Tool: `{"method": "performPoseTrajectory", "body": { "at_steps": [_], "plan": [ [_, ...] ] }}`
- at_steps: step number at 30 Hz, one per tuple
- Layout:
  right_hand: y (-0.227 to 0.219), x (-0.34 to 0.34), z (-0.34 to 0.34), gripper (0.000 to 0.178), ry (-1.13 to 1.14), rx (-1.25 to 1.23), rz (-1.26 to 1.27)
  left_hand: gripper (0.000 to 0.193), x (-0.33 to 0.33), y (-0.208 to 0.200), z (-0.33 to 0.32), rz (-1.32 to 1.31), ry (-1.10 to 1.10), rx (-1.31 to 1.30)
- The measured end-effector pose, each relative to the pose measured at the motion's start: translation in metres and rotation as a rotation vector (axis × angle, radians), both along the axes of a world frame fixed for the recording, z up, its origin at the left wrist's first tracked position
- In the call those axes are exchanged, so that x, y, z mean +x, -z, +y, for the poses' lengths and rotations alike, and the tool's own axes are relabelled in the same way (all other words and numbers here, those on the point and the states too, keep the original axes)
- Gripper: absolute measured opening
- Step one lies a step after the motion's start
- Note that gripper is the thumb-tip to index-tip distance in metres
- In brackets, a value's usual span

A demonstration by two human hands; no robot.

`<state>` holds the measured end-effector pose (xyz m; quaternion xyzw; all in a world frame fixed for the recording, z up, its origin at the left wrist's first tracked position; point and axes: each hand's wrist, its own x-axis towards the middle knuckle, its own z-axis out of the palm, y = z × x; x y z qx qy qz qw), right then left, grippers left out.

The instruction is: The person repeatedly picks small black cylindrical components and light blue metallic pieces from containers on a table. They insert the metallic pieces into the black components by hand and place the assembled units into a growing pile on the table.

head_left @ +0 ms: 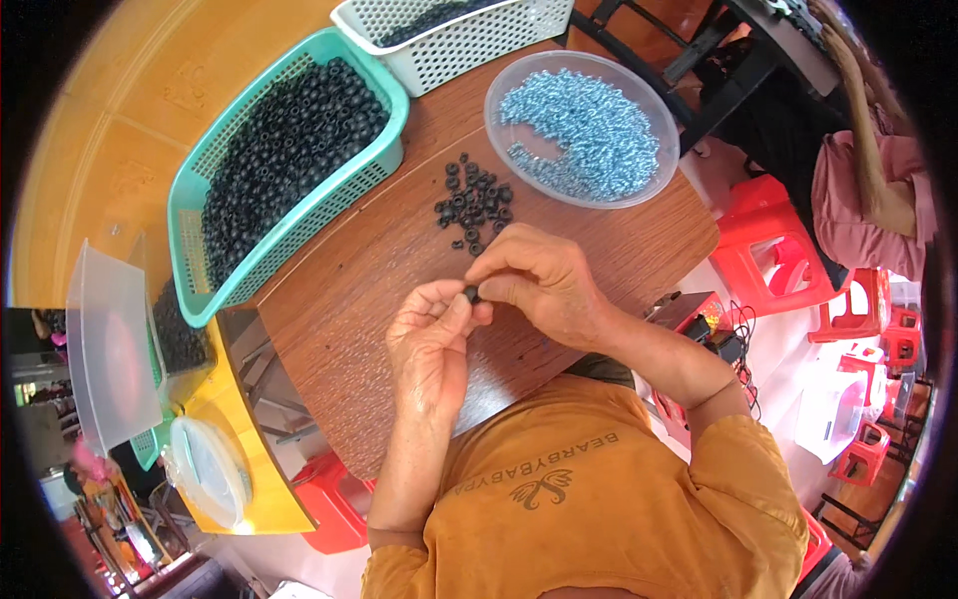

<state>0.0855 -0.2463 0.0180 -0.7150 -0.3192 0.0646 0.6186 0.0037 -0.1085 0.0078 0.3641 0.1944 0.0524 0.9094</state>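
Observation:
My left hand (431, 334) pinches a small black round piece (471, 295) between thumb and fingertips, above the wooden table. Close against its right side, the thumb and forefinger of my right hand (547, 285) are pressed together; whatever they hold is too small to make out. Just beyond my hands lies a loose pile of similar black ring-like pieces (475, 203). Farther off to the right, a round clear tub (671, 150) holds many tiny light blue pieces (599, 125). A green plastic basket (299, 250) full of black pieces (289, 150) stands at the far left.
A white perforated basket (479, 50) stands at the back. The brown wooden table (339, 339) spans the middle. Red plastic stools (763, 250) are on the right, with another person's pink clothing (848, 200) behind. Clear lids (208, 469) rest on a yellow surface (225, 394) at left.

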Motion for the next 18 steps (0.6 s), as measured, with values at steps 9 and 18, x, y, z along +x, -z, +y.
{"method": "performPoseTrajectory", "body": {
  "at_steps": [9, 18],
  "plan": [
    [-0.001, -0.004, -0.002, 0.009, 0.079, -0.043, 0.057, 0.017, -0.001, 0.002, -0.009, -0.05, -0.029, 0.185],
    [-0.006, 0.059, -0.05, 0.012, 0.335, -0.336, -0.552, 0.017, -0.002, 0.008, -0.009, 0.034, 0.025, 0.195]
  ]
}}
